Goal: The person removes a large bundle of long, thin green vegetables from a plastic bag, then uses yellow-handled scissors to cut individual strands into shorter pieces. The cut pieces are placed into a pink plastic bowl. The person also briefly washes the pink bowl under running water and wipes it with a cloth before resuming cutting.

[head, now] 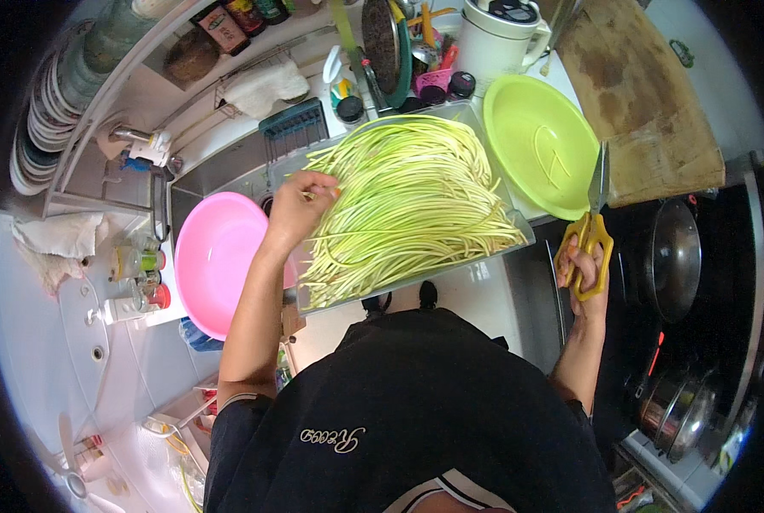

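Long pale-green stalks, which look like garlic scapes (pixel 407 205), lie heaped in a clear plastic tray (pixel 414 283) before me. My left hand (pixel 303 204) is at the tray's left side, its fingers bent together at the stalk ends; whether they pinch a stalk is hard to tell. On the right, away from the tray, my right hand (pixel 584 266) holds yellow-handled scissors (pixel 592 231) with fingers through the handles and the blades pointing up in the picture. A green plastic basin (pixel 529 154) beside the tray holds a few thin stalk pieces.
A pink basin (pixel 218 263) stands left of the tray, over the sink edge. A worn wooden cutting board (pixel 645 115) lies at the upper right. Below it are a wok (pixel 675 260) and a dark stove. Bottles, a pan and a white jug-like appliance (pixel 497 42) crowd the counter's back.
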`<state>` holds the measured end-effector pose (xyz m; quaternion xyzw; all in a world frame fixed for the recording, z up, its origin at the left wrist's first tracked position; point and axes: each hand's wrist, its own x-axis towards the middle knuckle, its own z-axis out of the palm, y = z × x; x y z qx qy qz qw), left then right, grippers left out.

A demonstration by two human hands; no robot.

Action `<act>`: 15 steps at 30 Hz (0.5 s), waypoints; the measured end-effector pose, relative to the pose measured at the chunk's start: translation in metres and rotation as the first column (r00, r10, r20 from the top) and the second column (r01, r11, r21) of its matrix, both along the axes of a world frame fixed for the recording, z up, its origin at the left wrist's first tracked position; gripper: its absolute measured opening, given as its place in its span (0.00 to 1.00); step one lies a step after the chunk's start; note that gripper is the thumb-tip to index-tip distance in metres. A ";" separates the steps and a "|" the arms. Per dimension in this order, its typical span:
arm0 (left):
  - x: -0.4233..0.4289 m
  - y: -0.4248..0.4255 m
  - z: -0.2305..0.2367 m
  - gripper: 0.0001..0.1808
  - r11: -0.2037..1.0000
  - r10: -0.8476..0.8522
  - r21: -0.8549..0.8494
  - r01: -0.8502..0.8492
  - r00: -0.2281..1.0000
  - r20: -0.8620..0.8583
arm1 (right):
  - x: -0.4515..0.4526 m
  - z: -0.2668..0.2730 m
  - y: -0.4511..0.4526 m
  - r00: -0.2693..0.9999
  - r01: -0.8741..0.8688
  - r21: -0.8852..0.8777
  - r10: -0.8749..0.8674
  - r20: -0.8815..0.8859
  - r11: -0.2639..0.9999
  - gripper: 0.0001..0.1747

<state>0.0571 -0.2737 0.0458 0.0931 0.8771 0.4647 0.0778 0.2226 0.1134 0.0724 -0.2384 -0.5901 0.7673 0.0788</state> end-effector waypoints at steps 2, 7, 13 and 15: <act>-0.007 -0.020 0.002 0.08 0.983 0.096 0.144 -0.117 0.985 0.143 | 0.002 -0.007 0.000 1.000 -0.013 -0.019 0.013 -0.012 1.000 0.17; -0.013 -0.025 0.000 0.10 0.982 0.111 0.142 -0.124 0.989 0.093 | -0.005 -0.001 -0.012 0.998 -0.059 -0.029 0.058 -0.014 0.998 0.13; -0.051 0.009 -0.004 0.16 0.998 -0.010 -0.059 0.005 0.997 -0.077 | -0.014 -0.002 -0.017 0.991 -0.136 0.009 0.136 -0.016 0.991 0.12; -0.070 0.023 -0.007 0.19 0.992 -0.051 -0.125 0.034 0.990 -0.132 | -0.017 -0.001 -0.020 0.991 -0.134 0.008 0.134 -0.028 0.991 0.12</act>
